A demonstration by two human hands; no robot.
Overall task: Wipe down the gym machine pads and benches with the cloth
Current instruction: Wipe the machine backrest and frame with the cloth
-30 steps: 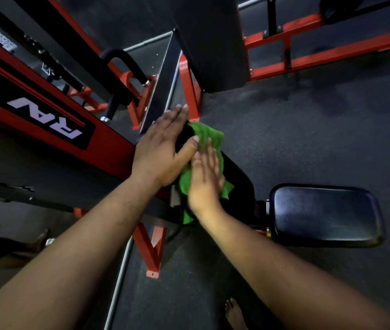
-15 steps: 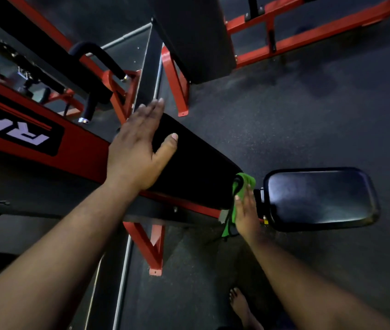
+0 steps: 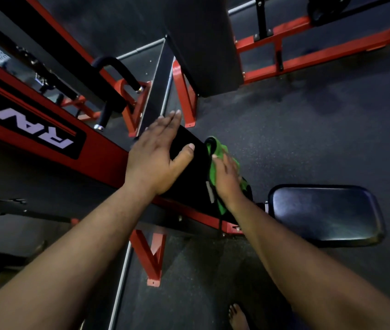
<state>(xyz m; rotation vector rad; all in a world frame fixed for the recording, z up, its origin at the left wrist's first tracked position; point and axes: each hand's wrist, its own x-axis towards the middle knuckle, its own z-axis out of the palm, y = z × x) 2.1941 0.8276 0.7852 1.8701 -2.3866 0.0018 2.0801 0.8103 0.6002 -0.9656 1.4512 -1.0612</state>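
A long black back pad [image 3: 192, 172] slants across the middle of the red machine. My left hand [image 3: 158, 156] lies flat on its upper left part, fingers straight, thumb spread onto the pad. My right hand [image 3: 227, 179] presses a green cloth [image 3: 215, 160] flat against the pad's right side, fingers extended; the cloth bunches above the fingertips and hangs below the wrist. A black seat pad [image 3: 325, 213] sits just right of the back pad's lower end.
The red frame bar [image 3: 53, 136] with white lettering runs along the left. A black handle [image 3: 117, 67] and a tall dark pad [image 3: 205, 44] stand behind. Red floor brackets [image 3: 152, 256] lie below. My bare foot [image 3: 236, 317] is on the dark rubber floor.
My right hand has slid the green cloth from the pad's lower end, beside the seat pad, back up along the pad toward my left hand. My left hand stays flat on the pad.
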